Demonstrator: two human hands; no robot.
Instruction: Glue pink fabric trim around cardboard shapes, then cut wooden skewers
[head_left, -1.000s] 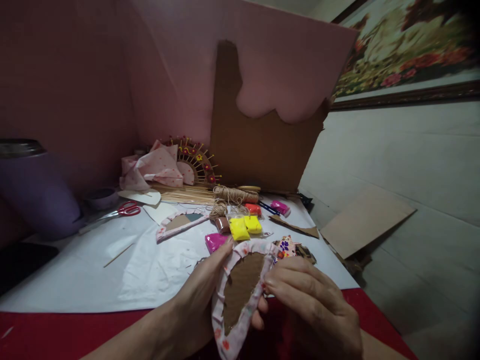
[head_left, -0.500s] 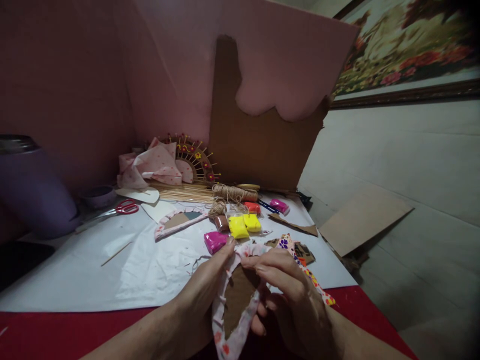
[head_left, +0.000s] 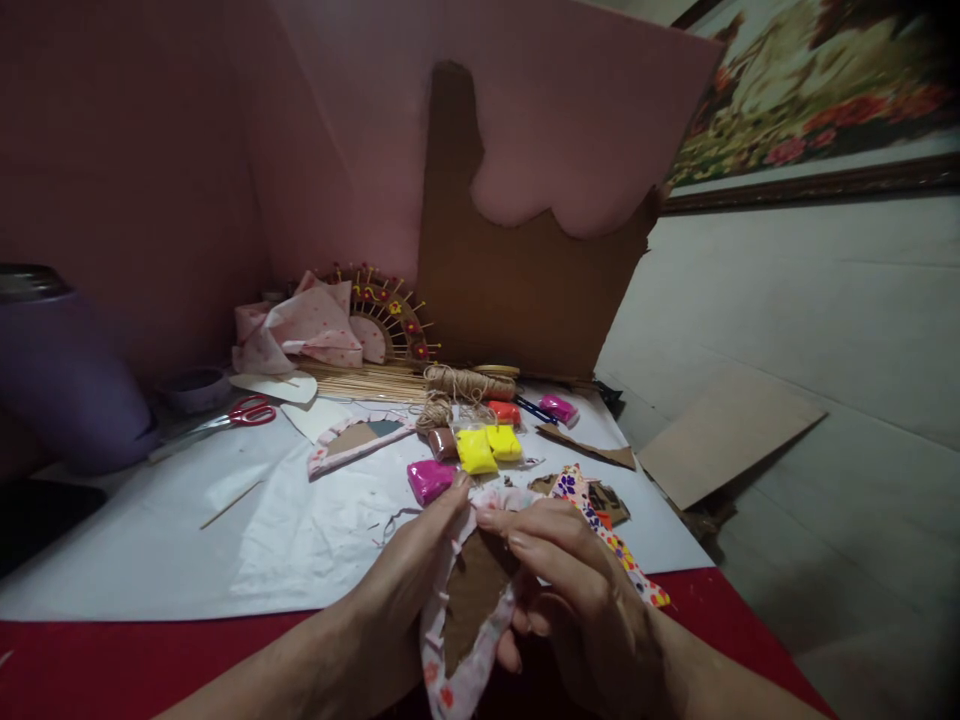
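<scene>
A leaf-shaped piece of brown cardboard (head_left: 476, 590), its edge wrapped in pink floral fabric (head_left: 444, 692), is held up between both hands near the table's front edge. My left hand (head_left: 409, 580) grips it from the left, thumb along the upper rim and fingertips showing behind it on the right. The fingers of my right hand (head_left: 585, 580) are bent over the folded fabric at the upper right and press on it. A magenta clay packet (head_left: 431, 482) lies just beyond my left thumb. Beside my right hand is a strip of floral fabric (head_left: 611, 540).
Yellow clay packets (head_left: 478, 452), a twine roll (head_left: 469, 382) and another fabric-edged cardboard piece (head_left: 352, 445) lie ahead. Red-handled scissors (head_left: 251, 411), a thin stick (head_left: 231, 505) and a purple tumbler (head_left: 71, 380) are left. Behind stands a large cardboard panel (head_left: 525, 300).
Both hands keep hold of the cardboard piece. My right fingertips have shifted very slightly left along the fabric edge, and the view has moved a little.
</scene>
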